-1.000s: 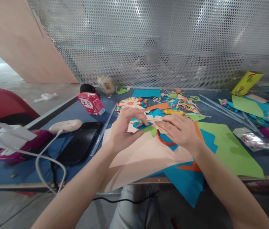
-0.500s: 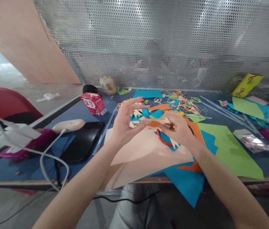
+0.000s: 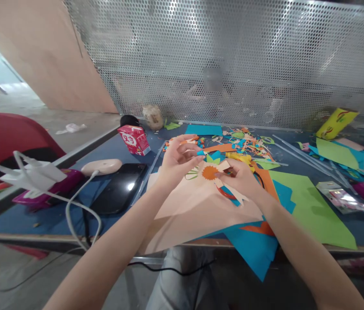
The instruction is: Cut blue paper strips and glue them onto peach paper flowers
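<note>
My right hand (image 3: 238,174) pinches a cut-paper flower (image 3: 210,173), an orange scalloped disc on a larger cream disc, its orange face turned up toward me. A cream notched paper strip (image 3: 235,196) slants down below that hand. My left hand (image 3: 180,161) hovers to the left of the flower, fingers curved and apart. A small blue paper piece (image 3: 200,153) shows at its fingertips; whether they touch it I cannot tell. Beneath both hands lies a large cream paper sheet (image 3: 182,215). A red loop-shaped handle (image 3: 225,193) is partly covered under the right hand.
Paper scraps (image 3: 249,140) litter the back. Green paper (image 3: 311,206) and blue paper (image 3: 253,249) lie right, the blue overhanging the front edge. On the left are a phone (image 3: 120,189), a cabled power strip (image 3: 49,185) and a pink box (image 3: 134,140). A perforated metal panel (image 3: 182,56) stands behind.
The flower has tilted from nearly edge-on to showing its orange face. My left thumb has come away from it, and the left fingers have curled in more.
</note>
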### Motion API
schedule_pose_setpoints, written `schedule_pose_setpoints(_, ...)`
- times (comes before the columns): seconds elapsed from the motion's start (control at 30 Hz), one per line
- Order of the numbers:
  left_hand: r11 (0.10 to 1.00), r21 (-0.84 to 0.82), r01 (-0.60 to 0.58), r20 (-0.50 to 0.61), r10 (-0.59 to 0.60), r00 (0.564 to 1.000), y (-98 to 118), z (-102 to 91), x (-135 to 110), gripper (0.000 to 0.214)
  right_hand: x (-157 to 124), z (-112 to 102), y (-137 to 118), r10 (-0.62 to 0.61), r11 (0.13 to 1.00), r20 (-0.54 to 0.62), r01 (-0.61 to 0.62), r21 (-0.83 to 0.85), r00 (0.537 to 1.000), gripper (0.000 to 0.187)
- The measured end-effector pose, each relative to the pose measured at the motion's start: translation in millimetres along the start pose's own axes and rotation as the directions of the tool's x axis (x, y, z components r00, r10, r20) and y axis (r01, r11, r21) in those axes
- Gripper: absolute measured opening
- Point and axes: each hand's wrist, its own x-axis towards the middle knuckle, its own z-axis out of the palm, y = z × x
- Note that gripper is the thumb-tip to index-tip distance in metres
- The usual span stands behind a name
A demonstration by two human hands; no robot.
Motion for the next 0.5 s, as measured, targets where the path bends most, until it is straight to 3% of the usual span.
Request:
schedule_pose_setpoints(0.17,1.000,-0.011,-0.008,-0.028,0.008,1.000,-1.6,0.1,0.0,0.042,-0.1,1.9,2.1,0.004,1.000,0.005,-0.004,-0.014,1.000,0.014)
schedule_pose_setpoints(0.27,1.000,0.011,-0.013,0.021,0.013,1.000,-2.6,0.7,-0.6,0.048,0.9,2.0,3.7,-0.011,1.000,-0.022,0.011,-0.026,1.000,0.013)
schedule_pose_setpoints(0.33,0.999,0.043,-0.021,0.107,0.016,0.994,-1.8,1.3,-1.4,0.059,1.1,0.5,4.5,-0.113,0.990,-0.066,0.106,-0.097,0.991,0.011)
schedule_pose_setpoints(0.4,0.990,0.114,-0.081,0.179,0.060,0.982,1.1,1.8,-2.9,0.068,0.2,-2.6,4.4,-0.287,0.941,-0.103,0.260,-0.216,0.952,0.007)
schedule_pose_setpoints(0.5,0.910,0.270,-0.315,0.232,0.256,0.938,9.6,2.5,-6.0,0.066,-3.1,-9.0,1.9,-0.551,0.779,-0.100,0.468,-0.418,0.829,0.014)
